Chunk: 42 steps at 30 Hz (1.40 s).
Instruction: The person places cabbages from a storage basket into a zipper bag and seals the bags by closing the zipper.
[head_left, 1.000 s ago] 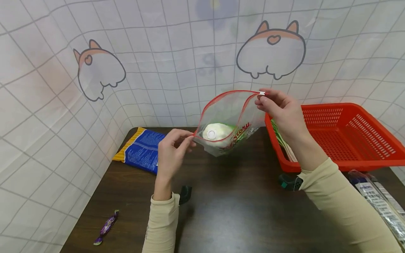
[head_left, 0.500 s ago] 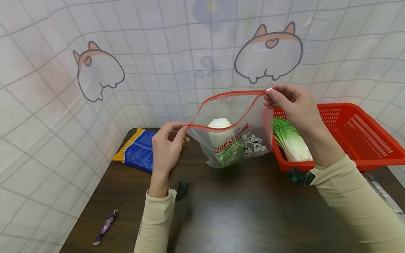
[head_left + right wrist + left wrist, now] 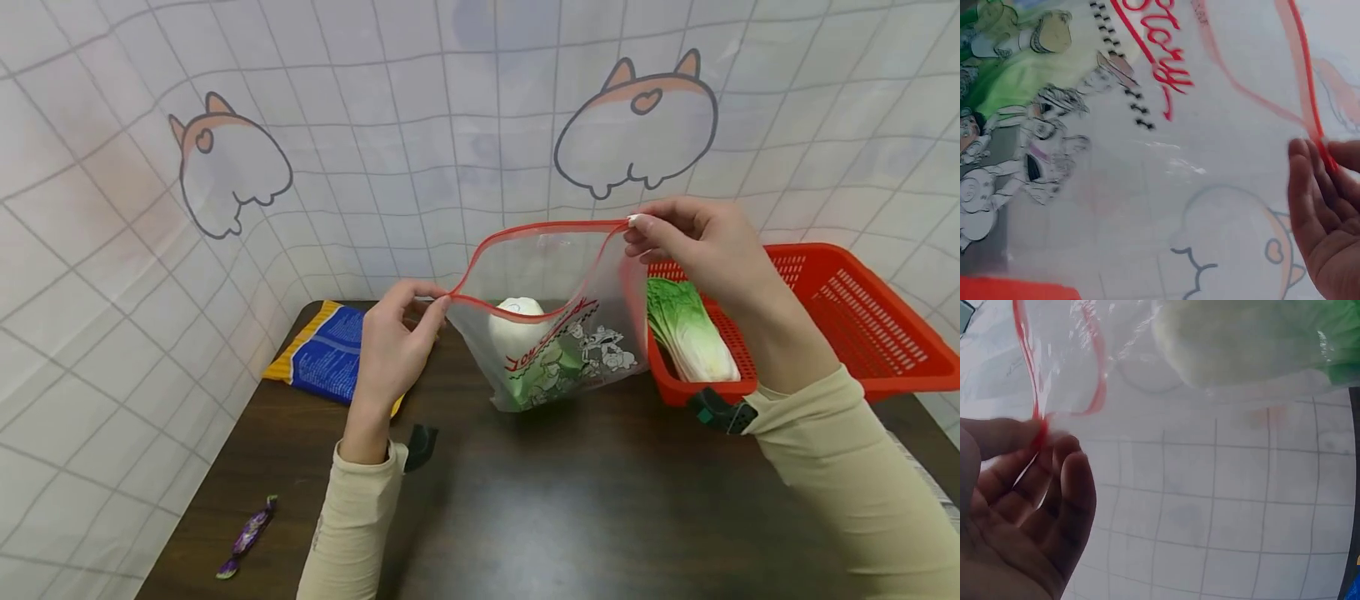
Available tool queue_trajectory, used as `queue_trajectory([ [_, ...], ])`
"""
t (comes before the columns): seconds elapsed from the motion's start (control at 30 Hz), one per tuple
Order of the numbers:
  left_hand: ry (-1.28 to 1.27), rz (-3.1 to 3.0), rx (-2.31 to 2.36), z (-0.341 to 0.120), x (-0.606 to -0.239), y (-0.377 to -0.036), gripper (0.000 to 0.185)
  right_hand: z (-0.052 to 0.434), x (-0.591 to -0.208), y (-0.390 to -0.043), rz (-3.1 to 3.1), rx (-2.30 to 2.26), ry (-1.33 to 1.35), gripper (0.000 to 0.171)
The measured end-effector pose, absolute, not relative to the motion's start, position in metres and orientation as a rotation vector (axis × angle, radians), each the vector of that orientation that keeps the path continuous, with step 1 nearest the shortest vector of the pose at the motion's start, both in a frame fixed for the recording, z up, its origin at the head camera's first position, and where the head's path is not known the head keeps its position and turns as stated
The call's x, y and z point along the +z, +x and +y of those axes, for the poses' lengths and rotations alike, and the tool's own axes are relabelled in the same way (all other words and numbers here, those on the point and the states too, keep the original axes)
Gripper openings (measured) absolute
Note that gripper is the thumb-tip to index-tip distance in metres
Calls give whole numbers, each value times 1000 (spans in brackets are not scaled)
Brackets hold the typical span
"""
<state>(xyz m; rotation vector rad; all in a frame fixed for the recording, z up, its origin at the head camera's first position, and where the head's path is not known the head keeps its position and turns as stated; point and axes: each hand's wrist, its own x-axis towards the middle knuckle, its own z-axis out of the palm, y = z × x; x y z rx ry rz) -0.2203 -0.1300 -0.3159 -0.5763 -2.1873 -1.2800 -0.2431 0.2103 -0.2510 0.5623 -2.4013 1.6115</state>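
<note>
A clear zip bag (image 3: 592, 350) with red zip edges and printed cartoon figures hangs between both hands, its mouth parted. My left hand (image 3: 396, 346) pinches the bag's left top corner between thumb and fingers. At the right top corner, my right hand (image 3: 705, 254) pinches the zip by its white slider (image 3: 633, 220). Inside the bag is a pale vegetable with a green part, which looks like a Chinese cabbage (image 3: 516, 321); the left wrist view shows its white end through the plastic. The bag's lower edge seems just above the table.
A red plastic basket (image 3: 900, 385) at the right holds another Chinese cabbage (image 3: 693, 333). A blue and yellow packet (image 3: 326, 354) lies at the back left. Nearer, on the dark table (image 3: 540, 508), is a purple wrapped candy (image 3: 247, 536). A patterned curtain hangs behind.
The right hand has moved right and the left hand slightly left and up, stretching the bag mouth wider. The bag has swung more upright, its printed front now facing me.
</note>
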Motion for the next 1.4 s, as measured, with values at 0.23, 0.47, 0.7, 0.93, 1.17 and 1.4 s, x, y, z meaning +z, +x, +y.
queue_trajectory([
  [0.23, -754, -2220, -1518, -139, -317, -215, 14, 206, -259, -249, -2235, 1842, 599, 26],
  [0.47, -1037, -2198, -1567, -143, -312, -214, 20, 209, -269, -252, -2098, 2064, 661, 21],
  [0.7, -1274, -2285, -1519, -134, -300, -215, 25, 210, -275, -251, -1862, 2307, 933, 13],
  [0.93, -1318, -2460, -1411, -113, -289, -217, 28, 203, -277, -249, -1859, 2310, 1000, 14],
  [1.17, -1114, -2486, -1364, -94, -287, -218, 30, 195, -276, -243, -1981, 2195, 911, 29],
  [1.4, -856, -2430, -1428, -84, -292, -218, 30, 198, -276, -230, -2257, 1760, 932, 50],
])
